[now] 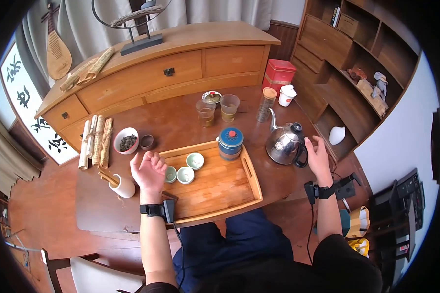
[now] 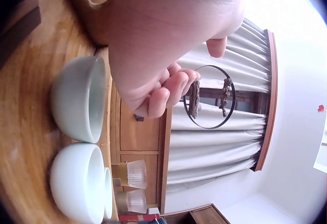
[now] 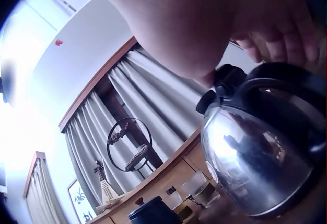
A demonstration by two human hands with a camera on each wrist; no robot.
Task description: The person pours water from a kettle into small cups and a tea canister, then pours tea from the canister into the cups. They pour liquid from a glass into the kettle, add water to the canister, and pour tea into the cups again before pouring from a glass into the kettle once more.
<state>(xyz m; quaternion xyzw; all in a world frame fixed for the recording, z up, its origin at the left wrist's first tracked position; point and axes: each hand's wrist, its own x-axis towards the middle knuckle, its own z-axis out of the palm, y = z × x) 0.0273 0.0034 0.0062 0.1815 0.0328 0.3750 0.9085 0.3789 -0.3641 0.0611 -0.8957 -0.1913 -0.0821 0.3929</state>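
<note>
My left hand hovers over the left edge of the wooden tray, its fingers loosely bent and nothing in them. Beside it on the tray stand three pale green teacups, two of them large in the left wrist view, where one teacup shows its rounded side. At the tray's far right corner sits a blue lidded teapot. My right hand is right at the black handle of a steel kettle, fingers relaxed and not wrapped round it. In the right wrist view the thumb overlaps the kettle's lid.
Left of the tray are a bowl of tea leaves, a small dark cup, a white holder with wooden tools and rolled scrolls. Behind stand two glass cups, a corked jar, a white lidded cup and a red tin.
</note>
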